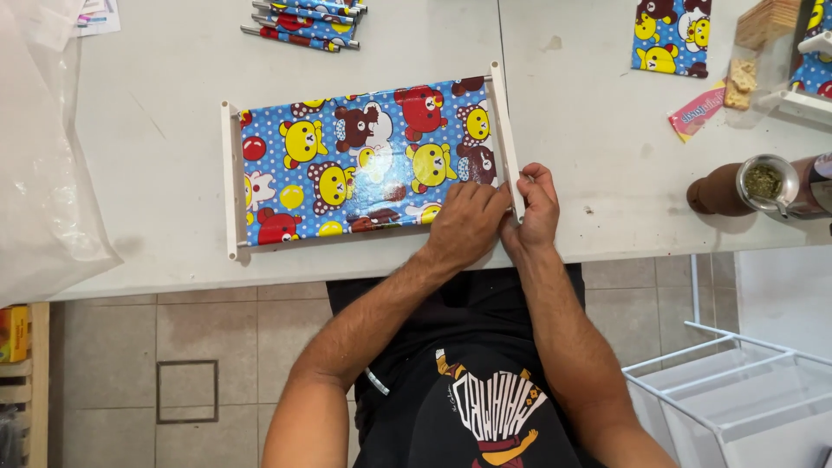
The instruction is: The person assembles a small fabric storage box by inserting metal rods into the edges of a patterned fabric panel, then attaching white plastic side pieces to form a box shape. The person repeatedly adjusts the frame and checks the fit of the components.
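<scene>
A shelf panel (364, 165) of blue cartoon-bear fabric lies flat on the white table (156, 95), stretched between two white plastic end bars. My left hand (466, 224) presses on the fabric's near right corner, fingers curled against the right end bar (503, 121). On the outer side of that same bar, my right hand (537, 206) pinches its near end. The left end bar (230, 178) lies untouched.
Several fabric-wrapped rods (308, 22) lie at the table's far edge. More bear fabric (672, 35) sits at the right, with a pink wrapper (696, 111), a brown cup (737, 186) with green herbs, and a wooden block. Clear plastic sheet (39, 173) at left; white wire rack (737, 390) on the floor.
</scene>
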